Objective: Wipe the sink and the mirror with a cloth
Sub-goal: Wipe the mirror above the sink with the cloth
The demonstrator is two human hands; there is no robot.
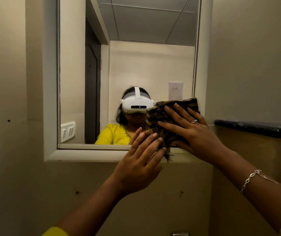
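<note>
Brown striped cloth (160,116) at 4 o'clock of white-framed rectangular mirror (136,65), pressed under flat-fingered right hand (192,132); left hand (141,160) straight-fingered, touching its edge. Mirror-wiping step. Next, likely: sweep toward 10 o'clock.

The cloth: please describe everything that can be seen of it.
The cloth is brown with darker stripes, looks like soft woven fabric, and has frayed threads hanging from its lower edge. It is folded and pressed against the lower right corner of the mirror, overlapping the pale frame. The right hand lies spread over it; the left hand touches its lower left part.
</note>
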